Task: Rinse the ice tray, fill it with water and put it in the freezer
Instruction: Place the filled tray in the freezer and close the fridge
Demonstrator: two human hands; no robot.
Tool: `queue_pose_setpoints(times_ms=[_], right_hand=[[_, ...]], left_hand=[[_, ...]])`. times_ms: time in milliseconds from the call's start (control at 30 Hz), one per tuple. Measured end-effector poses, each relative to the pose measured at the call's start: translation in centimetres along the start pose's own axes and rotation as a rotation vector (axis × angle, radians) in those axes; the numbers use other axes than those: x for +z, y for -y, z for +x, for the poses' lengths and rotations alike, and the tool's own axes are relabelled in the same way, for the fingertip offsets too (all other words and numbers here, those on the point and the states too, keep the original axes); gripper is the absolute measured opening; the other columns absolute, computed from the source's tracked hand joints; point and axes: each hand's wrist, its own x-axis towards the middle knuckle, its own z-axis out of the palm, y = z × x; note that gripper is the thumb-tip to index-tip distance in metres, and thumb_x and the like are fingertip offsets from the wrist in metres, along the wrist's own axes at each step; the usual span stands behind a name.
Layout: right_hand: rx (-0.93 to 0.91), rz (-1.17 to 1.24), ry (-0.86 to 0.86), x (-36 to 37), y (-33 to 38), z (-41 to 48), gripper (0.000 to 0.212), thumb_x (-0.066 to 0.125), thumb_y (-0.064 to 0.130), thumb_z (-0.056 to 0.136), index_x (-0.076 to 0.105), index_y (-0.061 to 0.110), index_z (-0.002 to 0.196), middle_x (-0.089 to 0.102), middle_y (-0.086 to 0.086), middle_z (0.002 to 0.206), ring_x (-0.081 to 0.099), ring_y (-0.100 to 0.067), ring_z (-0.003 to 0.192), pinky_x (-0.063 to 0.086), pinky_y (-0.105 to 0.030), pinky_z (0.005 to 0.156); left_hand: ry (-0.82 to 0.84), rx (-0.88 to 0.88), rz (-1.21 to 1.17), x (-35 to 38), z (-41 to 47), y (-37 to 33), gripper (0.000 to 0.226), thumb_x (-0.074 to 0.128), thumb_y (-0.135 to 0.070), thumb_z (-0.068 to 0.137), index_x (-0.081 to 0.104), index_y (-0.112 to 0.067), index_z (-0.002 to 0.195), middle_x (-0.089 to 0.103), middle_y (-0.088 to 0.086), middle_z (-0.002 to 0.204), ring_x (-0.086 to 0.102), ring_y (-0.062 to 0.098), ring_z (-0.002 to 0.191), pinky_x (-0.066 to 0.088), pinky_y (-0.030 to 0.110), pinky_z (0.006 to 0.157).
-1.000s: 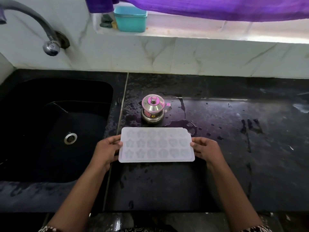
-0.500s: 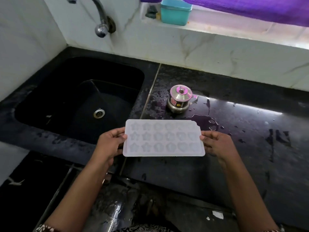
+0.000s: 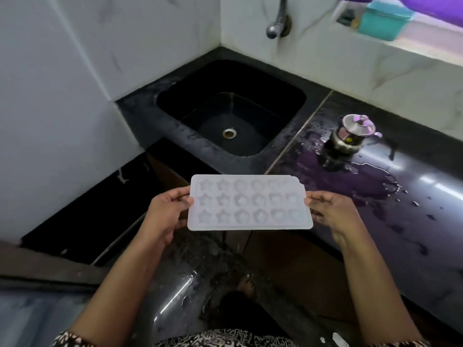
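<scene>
We hold the ice tray [image 3: 250, 202] level over the floor [image 3: 185, 284], the sink [image 3: 283, 96] at 12 o'clock: left hand [image 3: 165, 211] pinches its 9 o'clock end, right hand [image 3: 330, 209] its 3 o'clock end. The moulds [image 3: 240, 200] seem filled (water hard to make out), leaving only the freezer.

Your tray [image 3: 250, 202] is a milky, see-through white, moulded in rows of stars and rounded shapes. The sink [image 3: 275, 78] is black, and the table [image 3: 426, 234] is glossy black with a purple sheen. The wall [image 3: 150, 46] is white marble veined in grey. You also have a teal tub [image 3: 383, 23], a purple cloth [image 3: 441, 3], a silvery pot [image 3: 350, 136] and black-and-white patterned clothing [image 3: 225, 338].
</scene>
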Motion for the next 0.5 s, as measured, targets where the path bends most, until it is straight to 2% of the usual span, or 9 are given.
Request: queue_pose_setpoints(times_ms=[100,267,400,500], right_hand=[[-0.009,-0.046,0.076,2.6,-0.4,-2.4,0.009,0.066,0.005,0.085,0.070,0.011,0.091,0.073,0.002,0.076,0.070,-0.008,0.066,0.051,-0.016,0.052],[-0.035,-0.132,0.229,6.7,-1.1,-6.4,0.011,0.065,0.004,0.086,0.068,0.009,0.096,0.071,-0.002,0.083,0.067,-0.006,0.065,0.050,-0.015,0.052],[-0.042,-0.187,0.361,9.5,-2.0,-9.3,0.013,0.065,0.004,0.086,0.068,0.007,0.098,0.071,-0.002,0.082,0.067,-0.002,0.062,0.049,-0.014,0.050],[-0.058,-0.231,0.429,11.3,-2.3,-10.7,0.014,0.065,0.004,0.086,0.069,0.007,0.100,0.071,0.000,0.082,0.067,-0.001,0.062,0.048,-0.013,0.050]], left_hand=[[-0.075,0.003,-0.052,-3.8,-3.5,1.9,0.026,0.051,0.002,0.095,0.066,-0.017,0.105,0.069,0.001,0.088,0.066,0.013,0.075,0.053,0.024,0.047],[-0.219,-0.013,-0.134,-9.0,-10.0,5.3,0.027,0.049,0.003,0.095,0.066,-0.016,0.104,0.070,0.002,0.085,0.068,0.008,0.062,0.053,0.024,0.047],[-0.336,-0.028,-0.216,-12.2,-15.2,7.9,0.027,0.048,0.003,0.095,0.064,-0.013,0.109,0.070,0.007,0.091,0.068,0.014,0.066,0.058,0.027,0.051],[-0.419,-0.038,-0.279,-13.6,-18.2,9.7,0.028,0.049,0.004,0.094,0.064,-0.014,0.109,0.070,0.007,0.090,0.070,0.011,0.061,0.057,0.026,0.052]])
